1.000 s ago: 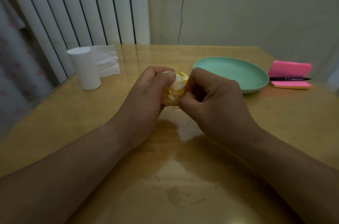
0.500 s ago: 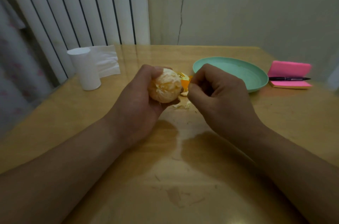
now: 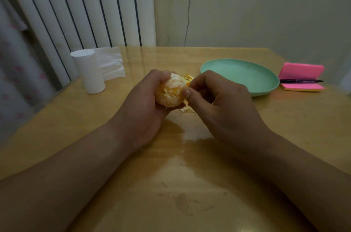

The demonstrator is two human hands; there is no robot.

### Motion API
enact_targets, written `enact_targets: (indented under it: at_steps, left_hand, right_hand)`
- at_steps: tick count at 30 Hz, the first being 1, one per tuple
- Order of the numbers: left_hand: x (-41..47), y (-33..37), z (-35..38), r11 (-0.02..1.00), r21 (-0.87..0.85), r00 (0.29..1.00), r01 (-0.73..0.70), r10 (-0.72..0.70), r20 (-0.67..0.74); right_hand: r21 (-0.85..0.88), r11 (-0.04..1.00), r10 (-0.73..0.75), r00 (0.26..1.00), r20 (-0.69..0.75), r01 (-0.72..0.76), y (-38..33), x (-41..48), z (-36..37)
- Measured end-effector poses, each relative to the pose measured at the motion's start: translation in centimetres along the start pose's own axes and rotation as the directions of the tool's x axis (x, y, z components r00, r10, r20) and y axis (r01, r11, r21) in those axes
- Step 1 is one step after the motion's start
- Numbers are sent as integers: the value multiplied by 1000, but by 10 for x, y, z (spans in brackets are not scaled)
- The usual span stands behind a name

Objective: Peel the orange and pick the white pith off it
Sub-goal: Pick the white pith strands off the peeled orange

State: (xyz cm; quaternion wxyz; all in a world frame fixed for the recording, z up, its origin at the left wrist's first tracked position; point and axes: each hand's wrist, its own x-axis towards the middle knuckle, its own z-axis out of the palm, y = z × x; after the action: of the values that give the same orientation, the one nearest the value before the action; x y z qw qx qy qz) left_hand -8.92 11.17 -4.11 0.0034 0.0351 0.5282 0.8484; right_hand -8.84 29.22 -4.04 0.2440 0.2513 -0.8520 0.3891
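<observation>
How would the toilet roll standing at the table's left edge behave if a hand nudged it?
The toilet roll stands upright on one end, tall for its base, so it would probably tip. Once down, its round shape would likely roll. Its loose tail looks floppy and would probably trail behind.

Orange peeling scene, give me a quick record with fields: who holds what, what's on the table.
orange: peeled, pith patches left
left hand: grip around orange
right hand: fingertips pinched at orange's right side
peel scraps: on table, under hands
plate: green, right
paper roll: upright, left
pen: on pink notepad
</observation>
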Motion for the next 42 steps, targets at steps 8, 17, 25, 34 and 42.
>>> enact_targets:
  at_steps: [8,17,25,34,42]
  left_hand:
    - [3,-2,1,996,73,999,-42,43,-20]
    - [1,-5,5,990,138,999,-42,38,37]
    - [-3,-1,7,1000,6,999,14,-15,35]
    - [0,-1,6,995,98,997,-21,28,-66]
    - [-6,-5,11,895,428,987,-128,158,-34]
  right_hand:
    - [-146,987,-71,997,17,73,1,1,-1]
    - [-349,917,-223,974,-51,192,0,7,0]
    - [-47,995,-94,995,-25,93,6,4,-2]
    - [-191,967,-155,985,81,168,12,7,-5]
    - [-413,874,-255,965,56,255,4,9,-3]
